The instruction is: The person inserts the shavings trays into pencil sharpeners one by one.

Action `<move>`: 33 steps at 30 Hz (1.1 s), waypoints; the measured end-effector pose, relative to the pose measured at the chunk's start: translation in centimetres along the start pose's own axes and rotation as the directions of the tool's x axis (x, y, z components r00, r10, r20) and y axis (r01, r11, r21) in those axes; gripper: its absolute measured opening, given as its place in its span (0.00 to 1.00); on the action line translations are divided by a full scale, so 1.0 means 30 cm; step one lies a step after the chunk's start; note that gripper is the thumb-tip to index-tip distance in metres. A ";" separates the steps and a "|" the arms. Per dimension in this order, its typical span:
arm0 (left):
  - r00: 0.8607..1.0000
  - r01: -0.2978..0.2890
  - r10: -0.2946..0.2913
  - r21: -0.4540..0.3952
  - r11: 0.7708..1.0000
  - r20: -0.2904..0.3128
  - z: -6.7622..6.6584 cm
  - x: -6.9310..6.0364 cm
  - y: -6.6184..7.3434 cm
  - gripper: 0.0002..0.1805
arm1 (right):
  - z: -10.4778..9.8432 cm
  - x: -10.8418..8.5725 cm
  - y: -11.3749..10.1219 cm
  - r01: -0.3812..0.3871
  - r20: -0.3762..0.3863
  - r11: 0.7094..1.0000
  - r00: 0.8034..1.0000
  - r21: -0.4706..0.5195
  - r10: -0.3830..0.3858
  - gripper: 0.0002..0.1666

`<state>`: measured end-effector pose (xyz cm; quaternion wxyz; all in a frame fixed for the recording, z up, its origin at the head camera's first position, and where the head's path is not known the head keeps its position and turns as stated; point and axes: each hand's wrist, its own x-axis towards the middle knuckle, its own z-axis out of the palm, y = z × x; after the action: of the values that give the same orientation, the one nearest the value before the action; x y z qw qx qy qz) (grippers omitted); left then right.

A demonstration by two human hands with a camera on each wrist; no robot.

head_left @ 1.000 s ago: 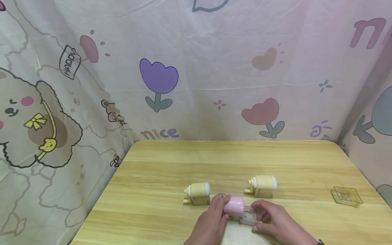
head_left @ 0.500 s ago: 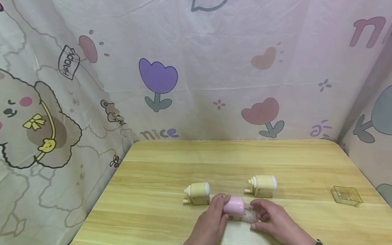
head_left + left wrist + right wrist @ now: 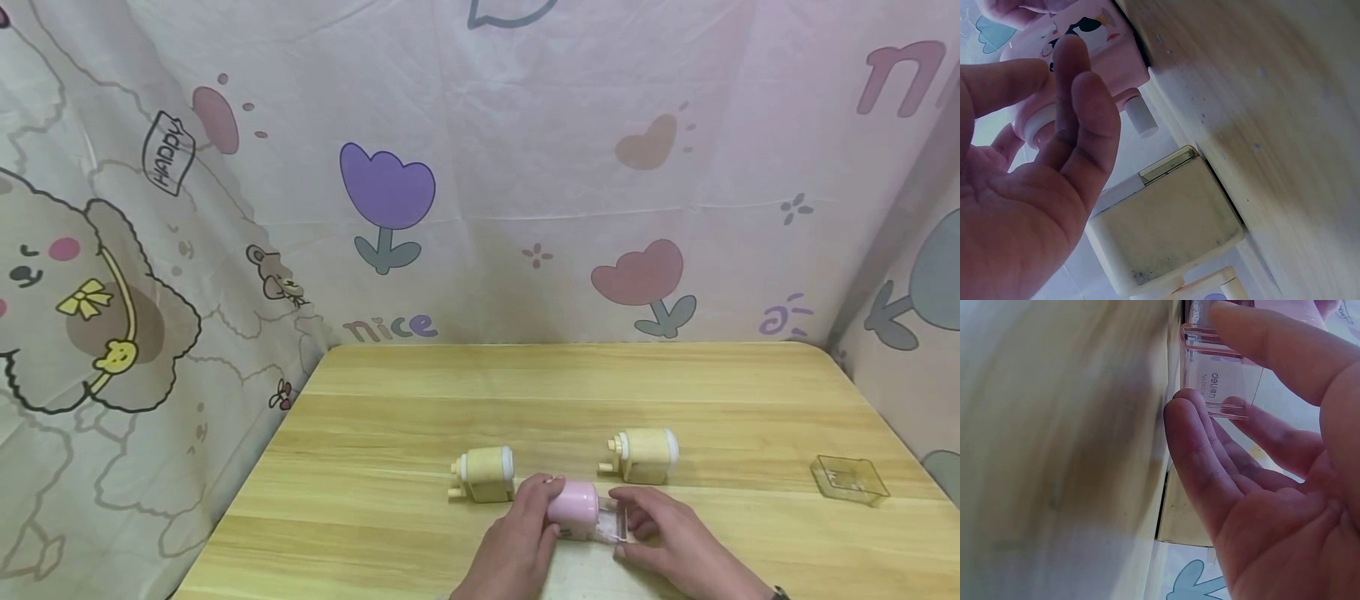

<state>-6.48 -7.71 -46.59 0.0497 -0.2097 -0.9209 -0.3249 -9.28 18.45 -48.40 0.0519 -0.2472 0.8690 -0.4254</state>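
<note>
The pink sharpener (image 3: 574, 503) is sitting on the table (image 3: 390, 379), the left grip (image 3: 517, 535) clasping its left end; the right grip (image 3: 663, 529) is pinching the clear drawer (image 3: 609, 523), which is poking partway out. Two yellow sharpeners (image 3: 649, 457) are standing behind, a yellow tray (image 3: 855, 493) lying well off right.

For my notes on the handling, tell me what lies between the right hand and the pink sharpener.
In the head view, a clear tray lies between the right hand and the pink sharpener.
</note>
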 end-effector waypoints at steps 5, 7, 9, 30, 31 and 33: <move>1.000 0.000 0.000 -0.006 1.000 0.004 -0.001 -0.001 0.000 0.27 | 0.004 0.002 -0.003 0.013 -0.012 1.000 1.000 0.000 -0.013 0.41; 1.000 -0.003 0.003 -0.011 1.000 0.006 -0.002 -0.001 -0.001 0.27 | 0.005 0.003 -0.003 0.018 -0.016 1.000 1.000 0.002 -0.018 0.40; 1.000 -0.004 0.004 -0.016 1.000 0.007 -0.002 -0.001 -0.001 0.27 | 0.005 0.004 -0.003 0.018 -0.014 1.000 1.000 0.007 -0.018 0.40; 1.000 -0.025 0.025 -0.006 1.000 -0.012 0.001 -0.002 -0.005 0.27 | 0.007 0.019 -0.008 0.063 0.019 0.996 0.998 0.057 -0.065 0.39; 1.000 -0.026 0.026 -0.005 1.000 -0.014 0.000 -0.003 -0.005 0.27 | 0.008 0.021 -0.008 0.072 0.017 0.996 0.997 0.059 -0.073 0.38; 1.000 -0.027 0.027 -0.004 1.000 -0.016 -0.001 -0.003 -0.003 0.27 | 0.011 0.023 -0.009 0.089 0.012 0.994 0.996 0.060 -0.090 0.38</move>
<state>-6.43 -7.82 -46.66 0.0609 -0.2198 -0.9169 -0.3276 -9.69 17.73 -48.30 0.0463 -0.2873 0.8437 -0.4510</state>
